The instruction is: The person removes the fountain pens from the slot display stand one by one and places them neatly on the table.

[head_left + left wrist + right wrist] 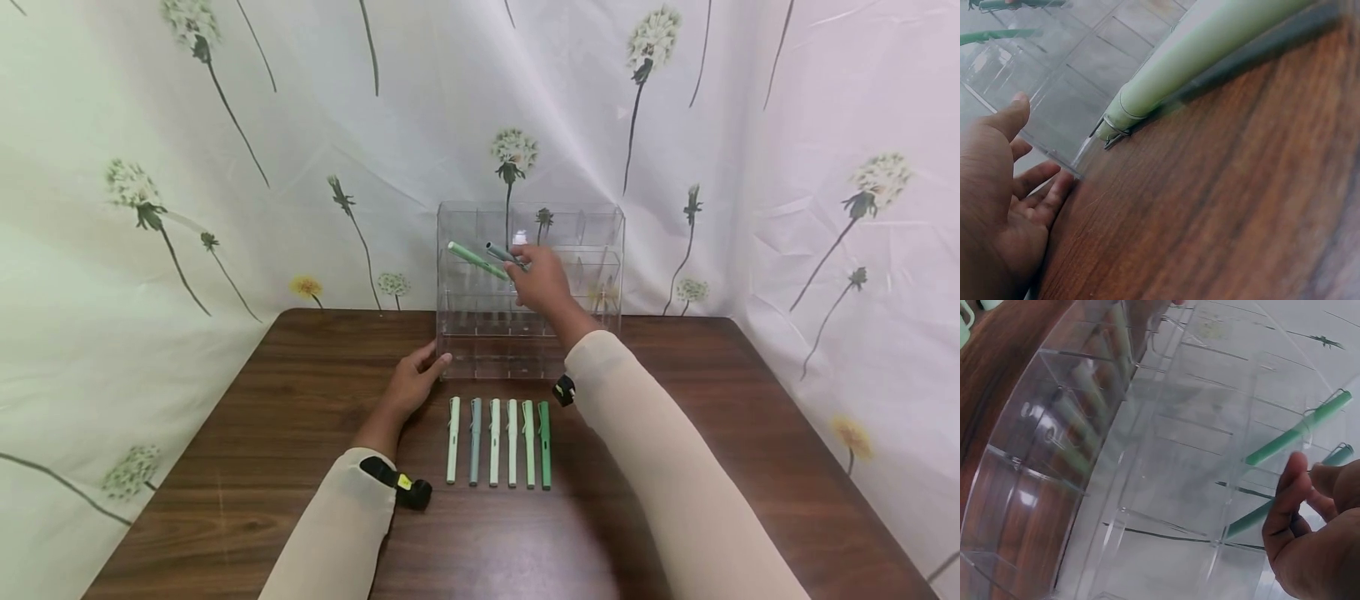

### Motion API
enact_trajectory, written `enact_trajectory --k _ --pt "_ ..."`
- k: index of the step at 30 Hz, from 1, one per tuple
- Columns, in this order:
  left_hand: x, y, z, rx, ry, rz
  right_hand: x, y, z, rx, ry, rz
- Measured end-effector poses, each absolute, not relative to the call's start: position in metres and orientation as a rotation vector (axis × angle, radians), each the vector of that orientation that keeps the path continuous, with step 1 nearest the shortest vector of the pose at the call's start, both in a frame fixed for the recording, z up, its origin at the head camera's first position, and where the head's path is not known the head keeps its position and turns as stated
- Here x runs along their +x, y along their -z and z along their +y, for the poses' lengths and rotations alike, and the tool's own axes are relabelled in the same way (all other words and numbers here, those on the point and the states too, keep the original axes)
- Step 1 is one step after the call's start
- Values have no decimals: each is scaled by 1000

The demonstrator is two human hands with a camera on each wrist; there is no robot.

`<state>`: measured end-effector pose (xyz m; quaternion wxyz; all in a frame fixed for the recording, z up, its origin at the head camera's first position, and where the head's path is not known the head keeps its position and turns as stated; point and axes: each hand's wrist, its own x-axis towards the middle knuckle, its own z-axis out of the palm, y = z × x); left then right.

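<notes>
A clear tiered organizer point(459, 325) with rows of compartments stands on the table. My left hand point(411, 383) is at its lower left side; in the left wrist view the thumb point(1013, 119) overlaps the clear wall, fingertips right at the bottom corner. Over the upper tiers, my right hand point(542, 279) pinches a grey-blue capped pen point(501, 252) near its upper part. That pen slants, its lower end point(1250, 520) among the compartments in the right wrist view. Beside it a green pen point(1297, 430) leans in an upper compartment, touched by neither hand.
In front of the organizer several capped pens lie in a row: pale green point(453, 442), grey-blue point(475, 443), whitish green point(512, 443) and dark green point(545, 446) among them. Behind the brown wooden table point(300, 400) hangs a dandelion-print cloth point(420, 150).
</notes>
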<state>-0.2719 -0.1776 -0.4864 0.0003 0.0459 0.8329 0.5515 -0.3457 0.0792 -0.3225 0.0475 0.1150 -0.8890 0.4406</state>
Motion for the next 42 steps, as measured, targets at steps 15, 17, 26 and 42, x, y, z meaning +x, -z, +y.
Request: enact_trajectory --k 15,17,26,42 --pt "-270 485 -178 172 -1763 2595 -348 335 68 239 -1342 -2609" --pt "-270 485 -178 176 -1758 2596 -347 335 68 242 -1349 -2591" --pt "-270 484 -178 179 -1751 2605 -350 335 66 252 -1335 -2559" --pt "-272 489 -178 149 -1745 2627 -347 328 67 344 -1233 -2331"
